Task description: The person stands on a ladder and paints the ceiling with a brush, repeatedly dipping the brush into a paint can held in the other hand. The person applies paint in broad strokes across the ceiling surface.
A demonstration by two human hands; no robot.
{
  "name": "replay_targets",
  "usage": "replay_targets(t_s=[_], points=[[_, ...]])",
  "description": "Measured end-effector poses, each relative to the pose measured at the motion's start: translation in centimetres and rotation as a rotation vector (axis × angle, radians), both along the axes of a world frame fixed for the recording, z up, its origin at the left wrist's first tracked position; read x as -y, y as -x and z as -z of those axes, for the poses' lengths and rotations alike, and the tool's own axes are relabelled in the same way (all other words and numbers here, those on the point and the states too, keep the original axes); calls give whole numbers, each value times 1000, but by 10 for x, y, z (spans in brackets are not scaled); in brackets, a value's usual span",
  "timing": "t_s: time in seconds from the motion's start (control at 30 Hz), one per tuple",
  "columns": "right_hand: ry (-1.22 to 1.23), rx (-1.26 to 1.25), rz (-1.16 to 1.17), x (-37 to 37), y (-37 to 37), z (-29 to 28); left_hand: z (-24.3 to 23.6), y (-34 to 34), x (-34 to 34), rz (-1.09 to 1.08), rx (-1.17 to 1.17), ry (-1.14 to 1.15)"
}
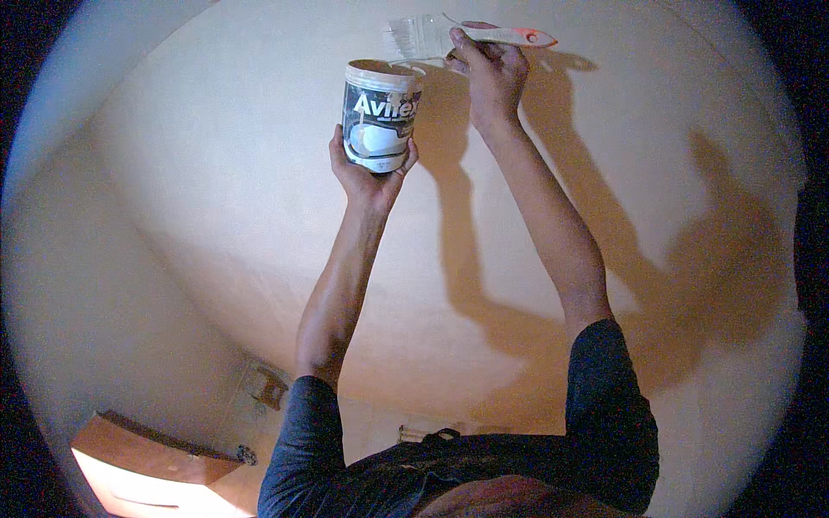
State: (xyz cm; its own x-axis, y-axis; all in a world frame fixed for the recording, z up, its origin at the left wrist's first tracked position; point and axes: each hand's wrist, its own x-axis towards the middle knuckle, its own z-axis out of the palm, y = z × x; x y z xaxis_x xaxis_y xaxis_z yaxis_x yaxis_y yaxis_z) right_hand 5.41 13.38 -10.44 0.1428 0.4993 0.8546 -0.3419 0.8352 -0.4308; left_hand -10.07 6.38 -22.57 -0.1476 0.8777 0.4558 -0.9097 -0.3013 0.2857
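My left hand (373,177) is raised and wrapped round the lower part of a paint can (380,129), a dark and white cylinder with a pale rim. The can stands upright on the palm, its mouth uncovered; how much is inside is hidden. Up and to the right, my right hand (496,78) grips a paintbrush (509,36) by its pale handle, which has a reddish end. White-coated bristles (419,36) point left, just above the can's rim. Both forearms reach up from dark sleeves.
A pale wall (259,190) fills most of the view, with shadows of my arms and head (725,268) on its right side. At lower left is a brown box-like piece (155,457) with a brightly lit face. Near it is a small brown wall fitting (269,393).
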Motion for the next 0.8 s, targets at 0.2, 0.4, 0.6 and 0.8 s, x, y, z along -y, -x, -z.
replay_targets(t_s=[0.2,0.4,0.6,0.8], points=[[-38,39,127,1,25,-11,2,3,-8,-28,-26,-98],[-136,65,-38,-26,30,-57,-39,24,-35,-40,-60,-240],[-283,719,19,-29,2,-125,-59,25,-28,-15,-55,-119],[-477,1204,-91,-30,33,-170,-75,21,-24,0,-32,-55]])
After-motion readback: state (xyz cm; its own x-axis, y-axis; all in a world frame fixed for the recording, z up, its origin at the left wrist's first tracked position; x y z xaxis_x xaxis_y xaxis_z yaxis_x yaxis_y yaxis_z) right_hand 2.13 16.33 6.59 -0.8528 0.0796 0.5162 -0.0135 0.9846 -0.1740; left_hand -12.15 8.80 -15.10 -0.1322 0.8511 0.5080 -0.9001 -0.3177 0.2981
